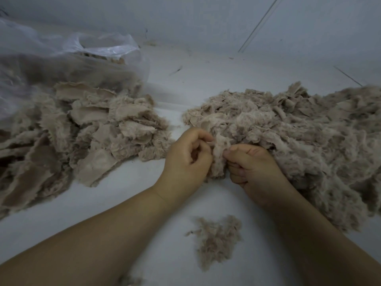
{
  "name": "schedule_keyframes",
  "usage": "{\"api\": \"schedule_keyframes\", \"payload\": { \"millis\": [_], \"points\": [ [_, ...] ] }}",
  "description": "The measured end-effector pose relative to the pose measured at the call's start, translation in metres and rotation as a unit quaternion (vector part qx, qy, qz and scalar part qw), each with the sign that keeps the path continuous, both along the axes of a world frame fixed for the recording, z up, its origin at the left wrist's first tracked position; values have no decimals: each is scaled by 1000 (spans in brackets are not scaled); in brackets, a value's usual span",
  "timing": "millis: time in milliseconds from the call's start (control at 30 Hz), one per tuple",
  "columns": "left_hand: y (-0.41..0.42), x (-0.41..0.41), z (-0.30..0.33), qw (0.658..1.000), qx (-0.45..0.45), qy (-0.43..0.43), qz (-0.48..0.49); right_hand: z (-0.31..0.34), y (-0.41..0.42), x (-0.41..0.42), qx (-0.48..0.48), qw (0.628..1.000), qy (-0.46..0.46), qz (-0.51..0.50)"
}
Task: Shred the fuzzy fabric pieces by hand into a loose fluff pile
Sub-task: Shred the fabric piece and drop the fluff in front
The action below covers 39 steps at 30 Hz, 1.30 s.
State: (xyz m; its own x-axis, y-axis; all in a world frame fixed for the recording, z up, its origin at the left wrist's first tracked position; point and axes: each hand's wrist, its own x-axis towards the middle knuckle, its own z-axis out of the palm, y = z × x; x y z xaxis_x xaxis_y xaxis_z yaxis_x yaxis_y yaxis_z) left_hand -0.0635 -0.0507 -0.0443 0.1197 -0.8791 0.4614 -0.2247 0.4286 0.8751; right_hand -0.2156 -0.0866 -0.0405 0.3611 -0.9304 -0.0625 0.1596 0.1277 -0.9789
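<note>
- Where the far-left edge begins, a clear plastic bag [61, 58] lies slumped on the white table [123, 203], with tan material showing dimly through its film.
- Just in front of the bag, a heap of fuzzy fabric pieces [82, 131] spreads across the left of the table; many pieces lie with their smooth woven backing turned up, others show the pile side.
- At centre, the left hand [185, 159] has its fingers curled, thumb and forefinger pinching one edge of a small fabric piece [219, 155] held upright between both hands.
- Directly beside it, the right hand [253, 168] has its fingers curled as well and pinches the opposite edge of the same piece; the two hands sit almost knuckle to knuckle, with only the piece between them.
- Below the hands, between the two forearms, a small tuft of loose fluff [216, 238] rests on the table, apart from the larger heaps.
- To the right, the loose fluff pile [299, 141] covers the table out to the frame edge; its near-left margin touches the right hand and the held piece.
- Along the bottom edge, near the left forearm, a further wisp of fibre [129, 280] lies partly cut off by the frame.
</note>
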Motion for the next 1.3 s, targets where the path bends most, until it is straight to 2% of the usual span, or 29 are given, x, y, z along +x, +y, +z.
{"api": "schedule_keyframes", "payload": {
  "millis": [33, 167, 333, 400, 500, 667, 800, 867, 1000, 1067, 1167, 1300],
  "points": [
    [-1, 0, 0, 999, 23, 25, -6, 0, 0, 0, -3, 1000, 5, 0],
    [-5, 0, -3, 998, 69, 2, -12, 2, 1, 1, -10, 1000, 28, 4],
    [-9, 3, -2, 981, 147, 124, 7, 1, 1, 1, -5, 1000, 15, 10],
    [-8, 3, 0, 979, 145, 141, -3, 0, 1, 1, -14, 1000, 22, 16],
    [-5, 0, 0, 984, 135, 116, -15, -1, 2, 1, -25, 999, 36, 27],
    [-8, 3, 0, 977, 172, 124, -24, -1, 1, 0, -1, 1000, 27, 9],
    [-4, -2, 2, 983, 154, 94, -32, 5, 7, -1, -42, 996, 4, 83],
    [-2, -2, 2, 984, 149, 87, -34, 8, 11, 2, -45, 996, 4, 81],
    [-2, -1, 5, 971, 176, 156, -43, 4, 5, 1, -4, 1000, 23, 17],
    [-4, -1, 6, 966, 189, 176, -14, 2, 2, 1, 4, 999, 32, 0],
    [-5, 1, 5, 977, 168, 130, 10, 1, 1, 1, 16, 1000, 14, -10],
    [-4, 0, 2, 985, 168, 20, -29, 2, 0, 0, 30, 999, -17, -14]
  ]
}}
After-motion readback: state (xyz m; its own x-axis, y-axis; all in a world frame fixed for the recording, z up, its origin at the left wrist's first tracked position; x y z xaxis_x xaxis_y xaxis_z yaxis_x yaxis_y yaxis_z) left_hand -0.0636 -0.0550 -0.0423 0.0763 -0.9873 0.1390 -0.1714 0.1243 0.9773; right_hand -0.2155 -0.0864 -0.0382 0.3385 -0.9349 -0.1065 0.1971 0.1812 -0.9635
